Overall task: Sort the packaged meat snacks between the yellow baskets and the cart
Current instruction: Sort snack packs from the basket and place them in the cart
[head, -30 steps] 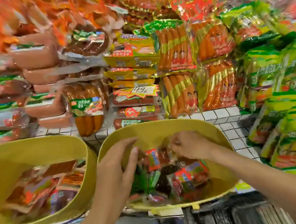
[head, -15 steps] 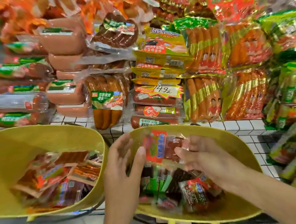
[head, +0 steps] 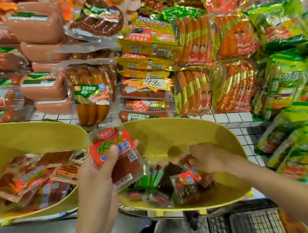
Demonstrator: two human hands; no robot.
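— Where was the red packet [head: 114, 155]?
— Gripped by the left hand [head: 96, 172], between left basket [head: 33, 131] and right basket [head: 186, 123]. Right hand [head: 209, 158] fingers [head: 194, 161] lay among loose packets [head: 171, 183]; grip unclear
— Likely best laid flat in the left basket

Two yellow baskets: left basket [head: 33, 134], right basket [head: 177, 133]. Two hands: left hand [head: 97, 172], right hand [head: 206, 158]. One snack packet [head: 127, 164] above the baskets. One wire cart [head: 246, 222]. One starburst price tag [head: 147, 83]. Packets inside the baskets: too many to count.
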